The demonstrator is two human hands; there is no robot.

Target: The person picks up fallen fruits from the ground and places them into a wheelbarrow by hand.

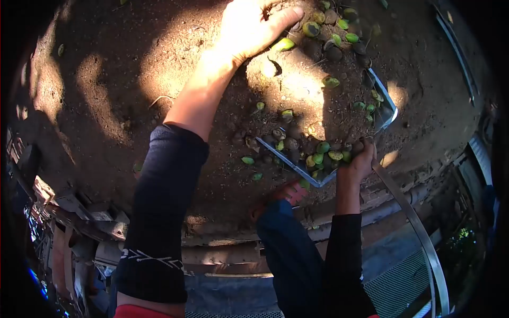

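Note:
My left hand (254, 26) reaches down to the dirt at the top of the view, its thumb stretched out beside a scatter of green and brown nut-like fruits (311, 28). Its other fingers are partly cut off by the frame edge. A metal dustpan (389, 100) lies on the ground, with more of these fruits and soil inside its raised rim. At the dustpan's back edge, my right hand (360, 161) is closed on it, close to several fruits. A long curved metal strip (411, 214) runs from this hand towards the lower right; it looks like the handle.
Below the dustpan, a foot in a red sandal (294, 193) stands on the bare dirt (201, 175). Wooden beams (228, 254), metal mesh (400, 278) and piled scraps (79, 222) border the lower side. A thin strip (456, 53) lies at the upper right.

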